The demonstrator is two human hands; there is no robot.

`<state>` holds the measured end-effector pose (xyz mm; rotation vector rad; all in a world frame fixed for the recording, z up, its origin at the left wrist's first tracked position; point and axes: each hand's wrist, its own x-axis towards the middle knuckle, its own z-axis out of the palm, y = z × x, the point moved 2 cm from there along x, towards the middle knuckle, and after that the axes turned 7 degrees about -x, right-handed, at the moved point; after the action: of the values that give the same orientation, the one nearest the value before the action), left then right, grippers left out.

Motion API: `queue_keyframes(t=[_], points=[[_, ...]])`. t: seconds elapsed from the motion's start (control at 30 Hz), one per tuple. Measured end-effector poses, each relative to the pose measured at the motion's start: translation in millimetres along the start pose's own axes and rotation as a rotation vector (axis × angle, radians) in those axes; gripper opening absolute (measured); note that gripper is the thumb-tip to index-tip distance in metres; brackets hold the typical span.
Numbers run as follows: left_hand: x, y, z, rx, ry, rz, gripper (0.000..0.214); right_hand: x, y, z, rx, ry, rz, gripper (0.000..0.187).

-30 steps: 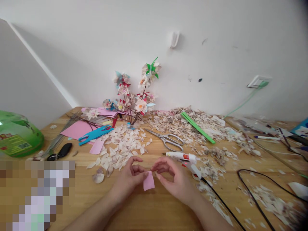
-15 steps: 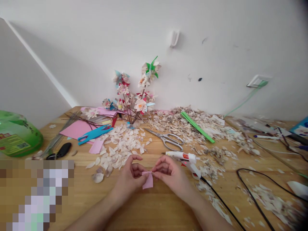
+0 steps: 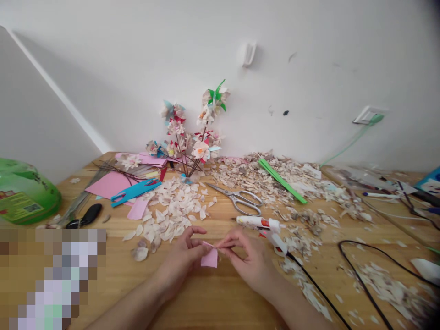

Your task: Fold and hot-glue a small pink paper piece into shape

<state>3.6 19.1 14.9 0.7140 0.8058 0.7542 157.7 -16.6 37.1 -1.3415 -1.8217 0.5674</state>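
Note:
A small pink paper piece (image 3: pixel 209 258) is pinched at its top edge between both hands, low over the wooden table (image 3: pixel 220 298). My left hand (image 3: pixel 182 256) grips its left corner with thumb and fingers closed. From the right, my right hand (image 3: pixel 245 256) pinches the same edge. A white hot glue gun (image 3: pixel 266 227) lies just beyond my right hand. Pale petal-shaped shells (image 3: pixel 172 211) are scattered behind my left hand.
Steel scissors (image 3: pixel 240 200), a green strip (image 3: pixel 282 182), blue cutouts (image 3: pixel 135 191), pink sheets (image 3: pixel 110 184) and a flower bouquet (image 3: pixel 195 137) sit further back. Black cables (image 3: pixel 360 284) cross the right side. A green container (image 3: pixel 24 192) stands far left.
The pink piece hung from my left hand a second ago; my right hand has closed in on its top edge. Both hands now pinch it and have sunk slightly toward the table.

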Motion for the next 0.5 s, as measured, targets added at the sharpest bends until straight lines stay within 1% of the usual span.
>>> queue_keyframes(t=[0.1,0.2,0.37,0.43,0.5], points=[[-2.5,3.0,3.9,-0.044,-0.008,0.003,0.044,-0.7,-1.9,-1.8,-0.133,-0.011,-0.113,0.017],[-2.3,3.3,4.9,-0.050,-0.016,0.002,0.043,-1.9,-1.3,-2.3,-0.205,-0.011,-0.169,0.020],[0.9,0.2,1.1,-0.031,-0.015,0.003,0.046,-4.8,-2.4,-2.8,-0.285,-0.042,-0.251,0.024],[1.5,0.1,0.2,-0.010,-0.010,0.016,0.046,-4.8,-2.6,-3.2,-0.252,-0.070,-0.212,0.023],[1.7,1.3,0.4,0.043,0.009,0.056,0.046,-3.5,-1.5,-3.3,-0.130,-0.089,-0.095,0.019]])
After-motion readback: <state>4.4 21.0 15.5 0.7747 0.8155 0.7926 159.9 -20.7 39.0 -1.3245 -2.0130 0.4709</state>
